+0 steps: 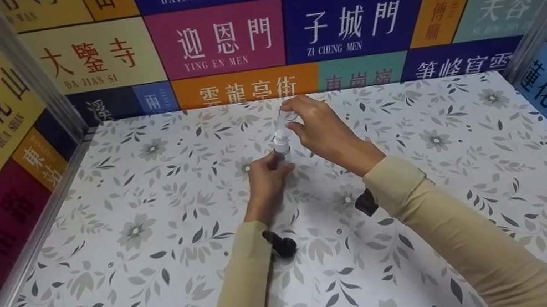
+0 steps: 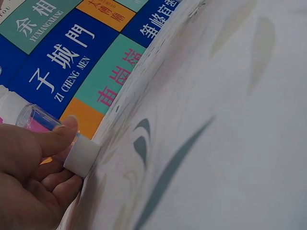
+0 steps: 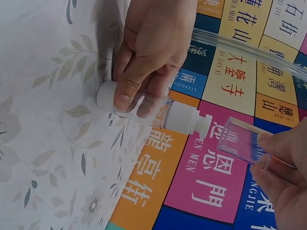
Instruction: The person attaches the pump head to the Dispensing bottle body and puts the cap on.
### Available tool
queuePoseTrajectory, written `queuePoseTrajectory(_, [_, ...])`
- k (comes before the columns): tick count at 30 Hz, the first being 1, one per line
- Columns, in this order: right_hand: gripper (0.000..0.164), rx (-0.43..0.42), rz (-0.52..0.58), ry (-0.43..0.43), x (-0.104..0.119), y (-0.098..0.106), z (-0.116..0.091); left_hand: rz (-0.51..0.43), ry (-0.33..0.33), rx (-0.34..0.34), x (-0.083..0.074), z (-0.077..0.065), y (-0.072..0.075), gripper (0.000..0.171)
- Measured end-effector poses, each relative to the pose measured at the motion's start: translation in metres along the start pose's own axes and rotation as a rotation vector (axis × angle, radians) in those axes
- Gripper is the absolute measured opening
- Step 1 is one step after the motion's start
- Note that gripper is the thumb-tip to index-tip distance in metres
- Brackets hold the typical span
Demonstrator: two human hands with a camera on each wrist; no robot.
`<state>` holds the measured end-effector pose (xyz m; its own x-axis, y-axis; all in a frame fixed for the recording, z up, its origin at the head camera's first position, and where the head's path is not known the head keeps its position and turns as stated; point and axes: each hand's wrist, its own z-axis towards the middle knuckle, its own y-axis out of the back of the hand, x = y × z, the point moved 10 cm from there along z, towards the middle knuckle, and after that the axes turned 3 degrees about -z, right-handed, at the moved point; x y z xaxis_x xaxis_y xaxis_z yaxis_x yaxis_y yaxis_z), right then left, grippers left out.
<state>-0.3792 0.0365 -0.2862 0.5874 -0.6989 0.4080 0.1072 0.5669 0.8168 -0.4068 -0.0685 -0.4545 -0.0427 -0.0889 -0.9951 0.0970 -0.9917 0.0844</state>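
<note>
A small clear bottle with a white bottom and white pump top (image 3: 182,117) stands upright on the patterned table. My left hand (image 1: 264,180) grips its see-through body low down, thumb on one side and fingers on the other. In the left wrist view the white bottom (image 2: 82,155) meets the tabletop. My right hand (image 1: 323,130) pinches a clear cap (image 3: 242,141) between thumb and fingers, just above the pump. The right wrist view shows a small gap between the cap's open end and the nozzle.
The table (image 1: 151,287) has a white cover with grey leaves and flowers. Coloured panels with Chinese lettering (image 1: 219,39) rise behind it and on both sides. Clear edge strips (image 1: 37,88) run along the corners. A black device (image 1: 283,244) sits at the left wrist.
</note>
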Motion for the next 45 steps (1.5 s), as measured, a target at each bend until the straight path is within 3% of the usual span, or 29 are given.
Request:
queuePoseTrajectory(12, [0.030, 0.033, -0.007, 0.040, 0.000, -0.015, 0.006, -0.073, 0.001, -0.002, 0.000, -0.002, -0.002, 0.041])
queuePoseTrajectory(19, [0.031, 0.071, -0.033, 0.044, -0.003, -0.024, 0.008, -0.017, -0.011, -0.025, -0.003, -0.002, 0.000, 0.024])
queuePoseTrajectory(31, [0.030, 0.085, -0.038, 0.065, -0.006, -0.039, 0.006, -0.017, -0.043, -0.023, -0.004, -0.002, 0.001, 0.024])
queuePoseTrajectory(45, [0.025, 0.116, -0.034, -0.023, -0.017, -0.056, 0.002, 0.054, -0.077, -0.018, -0.007, -0.001, 0.003, 0.036])
